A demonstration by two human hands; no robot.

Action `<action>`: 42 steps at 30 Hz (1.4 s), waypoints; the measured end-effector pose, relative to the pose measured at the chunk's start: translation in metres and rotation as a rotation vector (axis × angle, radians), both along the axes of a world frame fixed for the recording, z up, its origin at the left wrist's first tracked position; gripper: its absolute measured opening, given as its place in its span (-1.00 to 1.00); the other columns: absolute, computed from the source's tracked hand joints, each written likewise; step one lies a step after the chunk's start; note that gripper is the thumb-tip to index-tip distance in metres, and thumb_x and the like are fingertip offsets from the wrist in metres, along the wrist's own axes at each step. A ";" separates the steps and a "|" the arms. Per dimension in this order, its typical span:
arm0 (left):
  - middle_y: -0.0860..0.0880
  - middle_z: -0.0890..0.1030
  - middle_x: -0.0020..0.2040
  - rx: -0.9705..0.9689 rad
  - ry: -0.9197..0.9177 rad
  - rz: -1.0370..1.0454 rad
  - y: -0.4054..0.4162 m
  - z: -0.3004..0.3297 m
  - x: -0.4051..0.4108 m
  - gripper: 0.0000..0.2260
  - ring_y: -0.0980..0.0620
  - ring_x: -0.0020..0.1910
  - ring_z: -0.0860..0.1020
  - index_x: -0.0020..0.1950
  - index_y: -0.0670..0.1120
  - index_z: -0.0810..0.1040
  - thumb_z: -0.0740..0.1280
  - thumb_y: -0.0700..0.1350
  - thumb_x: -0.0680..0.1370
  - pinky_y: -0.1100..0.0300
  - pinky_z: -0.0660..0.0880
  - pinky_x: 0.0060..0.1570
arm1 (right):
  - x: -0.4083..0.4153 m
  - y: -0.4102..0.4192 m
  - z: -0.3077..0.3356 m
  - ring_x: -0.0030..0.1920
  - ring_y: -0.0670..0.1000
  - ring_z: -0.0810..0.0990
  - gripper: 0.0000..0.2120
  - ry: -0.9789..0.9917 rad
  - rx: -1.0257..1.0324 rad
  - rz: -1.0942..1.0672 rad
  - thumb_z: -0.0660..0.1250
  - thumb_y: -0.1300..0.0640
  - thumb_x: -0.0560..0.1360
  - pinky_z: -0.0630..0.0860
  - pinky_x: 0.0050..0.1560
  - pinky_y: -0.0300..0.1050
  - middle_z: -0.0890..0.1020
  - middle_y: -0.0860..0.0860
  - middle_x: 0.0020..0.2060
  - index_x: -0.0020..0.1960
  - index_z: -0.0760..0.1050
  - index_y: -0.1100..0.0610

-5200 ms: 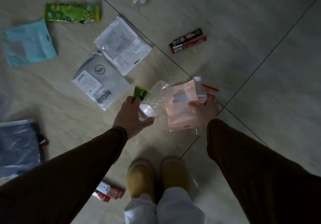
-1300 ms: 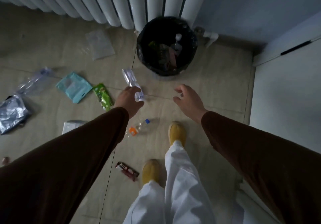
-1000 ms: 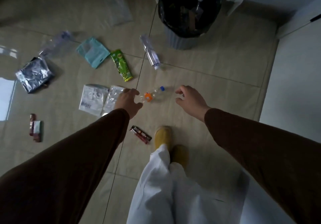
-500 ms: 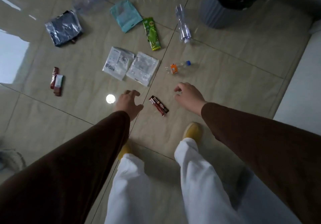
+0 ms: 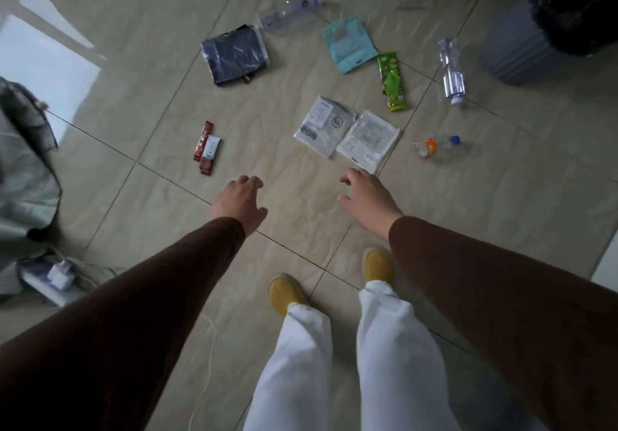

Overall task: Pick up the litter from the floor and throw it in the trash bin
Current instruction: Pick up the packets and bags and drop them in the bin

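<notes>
Litter spread over floor, left to right: snack bars [image 5: 206, 147], dark pouch [image 5: 234, 54], two white packets [image 5: 346, 134], teal bag [image 5: 349, 44], green wrapper [image 5: 391, 81], bottles [image 5: 452, 69]. Bin [image 5: 548, 22] far right, some trash inside. Left hand [image 5: 240, 201] and right hand [image 5: 366, 194] spread, empty. Most pickup remains.

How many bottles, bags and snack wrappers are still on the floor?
Bottles: 3 – big clear bottle, clear bottle near the bin, small orange-label bottle
Bags and pouches: 4 – dark bag, teal bag, grey pouch, white pouch
Snack wrappers: 2 – green wrapper, red-brown wrappers
Total: 9
</notes>
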State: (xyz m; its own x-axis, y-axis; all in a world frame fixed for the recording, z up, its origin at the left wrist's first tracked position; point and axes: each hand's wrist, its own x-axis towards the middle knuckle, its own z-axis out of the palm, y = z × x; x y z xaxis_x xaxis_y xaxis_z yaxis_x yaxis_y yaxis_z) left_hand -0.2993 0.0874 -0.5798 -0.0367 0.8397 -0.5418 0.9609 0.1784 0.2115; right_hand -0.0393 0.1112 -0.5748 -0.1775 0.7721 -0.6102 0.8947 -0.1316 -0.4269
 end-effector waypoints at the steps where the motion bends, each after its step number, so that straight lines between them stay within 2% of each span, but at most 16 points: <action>1: -0.10 0.54 0.21 0.002 -0.006 0.031 0.005 0.000 -0.015 -0.55 -0.16 0.19 0.49 0.30 -0.06 0.49 0.45 -0.07 0.42 0.00 0.44 0.04 | -0.016 0.004 0.000 0.36 0.12 0.45 -0.65 0.007 0.005 0.020 0.29 0.13 0.59 0.43 0.31 0.03 0.49 0.08 0.36 0.36 0.43 0.10; 6: -0.12 0.56 0.19 0.001 -0.060 0.079 0.038 -0.012 -0.055 -0.62 -0.14 0.17 0.50 0.23 -0.09 0.50 0.43 -0.08 0.44 0.06 0.40 0.03 | -0.063 0.032 -0.011 0.34 0.11 0.46 -0.65 -0.016 0.009 0.054 0.28 0.12 0.58 0.45 0.33 0.03 0.52 0.05 0.33 0.36 0.44 0.07; 14: -0.14 0.53 0.22 -0.075 -0.044 0.049 0.115 -0.043 -0.109 -0.60 -0.17 0.20 0.47 0.26 -0.11 0.49 0.44 -0.10 0.44 -0.01 0.43 0.10 | -0.108 0.113 -0.043 0.36 0.11 0.45 -0.66 -0.051 -0.027 0.023 0.27 0.16 0.61 0.45 0.30 0.02 0.52 0.07 0.35 0.37 0.44 0.09; 21: -0.15 0.52 0.20 -0.122 -0.029 0.131 0.165 -0.079 -0.169 -0.57 -0.19 0.14 0.50 0.26 -0.12 0.47 0.44 -0.11 0.42 0.03 0.42 0.03 | -0.160 0.170 -0.080 0.37 0.12 0.46 -0.67 -0.088 -0.061 0.049 0.29 0.15 0.61 0.46 0.31 0.05 0.52 0.06 0.35 0.37 0.45 0.08; 24: -0.12 0.52 0.20 -0.165 -0.031 0.173 0.175 -0.102 -0.194 -0.55 -0.16 0.16 0.50 0.27 -0.11 0.46 0.46 -0.11 0.42 0.01 0.44 0.06 | -0.186 0.185 -0.100 0.36 0.13 0.48 -0.67 -0.077 -0.085 0.057 0.31 0.15 0.60 0.47 0.32 0.04 0.54 0.09 0.33 0.36 0.45 0.09; 29: -0.15 0.50 0.21 -0.191 0.016 0.178 0.190 -0.162 -0.232 -0.45 -0.17 0.17 0.49 0.35 -0.15 0.40 0.48 -0.07 0.42 0.03 0.42 0.05 | -0.214 0.211 -0.158 0.33 0.13 0.50 -0.67 -0.090 -0.107 0.048 0.31 0.13 0.60 0.48 0.27 0.06 0.54 0.09 0.31 0.36 0.45 0.08; 36: -0.17 0.47 0.27 -0.280 0.061 0.233 0.195 -0.281 -0.263 -0.32 -0.15 0.21 0.46 0.41 -0.16 0.32 0.53 -0.06 0.38 0.04 0.41 0.16 | -0.214 0.207 -0.266 0.30 0.14 0.52 -0.66 -0.107 -0.159 -0.167 0.29 0.14 0.59 0.49 0.23 0.05 0.53 0.08 0.32 0.36 0.44 0.09; 39: -0.17 0.43 0.27 -0.311 0.092 0.249 0.196 -0.330 -0.268 -0.23 -0.15 0.20 0.44 0.42 -0.18 0.26 0.56 -0.05 0.33 0.03 0.41 0.19 | -0.205 0.205 -0.310 0.27 0.12 0.52 -0.68 -0.121 -0.113 -0.197 0.27 0.13 0.60 0.49 0.15 0.02 0.54 0.06 0.28 0.34 0.44 0.07; 42: -0.18 0.37 0.23 -0.311 0.116 0.207 0.196 -0.370 -0.265 -0.23 -0.17 0.17 0.41 0.38 -0.20 0.24 0.55 -0.01 0.32 0.02 0.42 0.17 | -0.195 0.205 -0.344 0.24 0.12 0.53 -0.71 -0.130 -0.057 -0.277 0.27 0.14 0.61 0.54 0.18 0.08 0.54 0.06 0.24 0.33 0.45 0.08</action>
